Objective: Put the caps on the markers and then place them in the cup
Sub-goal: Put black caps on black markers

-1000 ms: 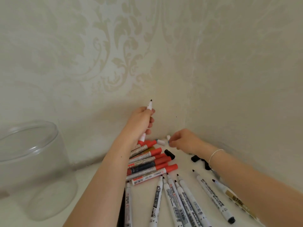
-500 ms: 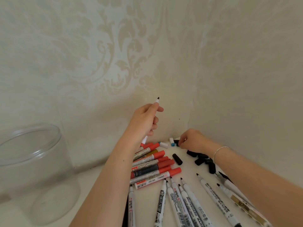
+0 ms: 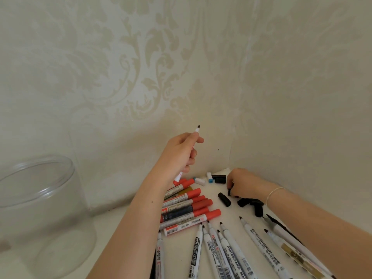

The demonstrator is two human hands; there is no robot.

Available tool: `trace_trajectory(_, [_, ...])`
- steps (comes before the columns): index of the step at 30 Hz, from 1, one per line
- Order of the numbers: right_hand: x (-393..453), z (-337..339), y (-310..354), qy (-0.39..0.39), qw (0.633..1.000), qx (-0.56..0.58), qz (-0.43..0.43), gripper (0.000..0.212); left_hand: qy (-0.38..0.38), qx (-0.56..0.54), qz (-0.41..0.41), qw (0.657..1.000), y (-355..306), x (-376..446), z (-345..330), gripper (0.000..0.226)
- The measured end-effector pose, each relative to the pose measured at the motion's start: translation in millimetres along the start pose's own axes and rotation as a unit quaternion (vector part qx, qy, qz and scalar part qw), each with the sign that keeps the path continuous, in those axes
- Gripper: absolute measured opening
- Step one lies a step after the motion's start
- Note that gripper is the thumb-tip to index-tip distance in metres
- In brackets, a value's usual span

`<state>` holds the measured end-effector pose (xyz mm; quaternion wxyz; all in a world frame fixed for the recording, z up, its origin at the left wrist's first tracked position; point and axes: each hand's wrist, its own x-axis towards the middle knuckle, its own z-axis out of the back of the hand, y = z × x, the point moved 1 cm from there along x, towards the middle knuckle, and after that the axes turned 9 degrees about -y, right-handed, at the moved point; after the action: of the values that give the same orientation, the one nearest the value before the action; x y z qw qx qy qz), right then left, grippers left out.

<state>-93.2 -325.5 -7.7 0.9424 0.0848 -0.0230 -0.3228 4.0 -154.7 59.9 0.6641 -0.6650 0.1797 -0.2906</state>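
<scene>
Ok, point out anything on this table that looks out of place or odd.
Nothing looks damaged or spilled. Several uncapped markers lie bare-tipped on the table, loose black caps sit scattered near the right hand, and the clear cup holds none. The left hand holds one uncapped marker.

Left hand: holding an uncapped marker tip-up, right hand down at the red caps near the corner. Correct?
Not quite. In the head view the right hand is at the black caps, not red ones. The left hand does hold an uncapped marker tip-up.

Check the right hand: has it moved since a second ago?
Yes. The right hand has drawn back from the blue-tipped white caps by the wall corner toward the loose black caps, nearer the person.
</scene>
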Motion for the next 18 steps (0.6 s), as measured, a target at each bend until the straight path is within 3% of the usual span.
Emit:
trace_trajectory(2, [0.4, 7.4, -4.2, -0.003, 0.994, 0.106, -0.010, 0.015, 0.003, 0.002, -0.001, 1.000, 0.2, 0.0, 1.0, 0.026])
trace_trajectory(4, [-2.5, 18.5, -6.8, 0.019, 0.949, 0.315, -0.026, 0.014, 0.006, 0.003, -0.002, 1.000, 0.7, 0.0, 2.4, 0.027])
trace_trajectory(6, [-9.8, 30.9, -3.9, 0.093, 0.820, 0.562, -0.045, 0.016, 0.010, 0.006, -0.003, 1.000, 1.1, -0.3, 3.5, 0.027])
trace_trajectory(7, [-12.8, 37.0, -2.3, 0.112, 0.768, 0.629, -0.038, 0.019, 0.013, 0.008, -0.003, 1.000, 1.1, -0.4, 3.8, 0.027])
trace_trajectory(9, [-17.7, 46.4, 2.0, 0.126, 0.723, 0.679, -0.009, 0.023, 0.015, 0.009, -0.004, 1.000, 1.2, -0.9, 4.0, 0.027])
trace_trajectory(13, [-23.9, 59.3, 11.2, 0.122, 0.685, 0.718, 0.011, 0.023, 0.027, 0.010, -0.010, 1.000, 1.5, -1.8, 4.6, 0.026])
trace_trajectory(18, [-22.1, 69.0, 16.3, 0.060, 0.648, 0.759, 0.010, 0.017, 0.050, 0.031, -0.024, 0.998, 1.5, -2.1, 5.9, 0.022])
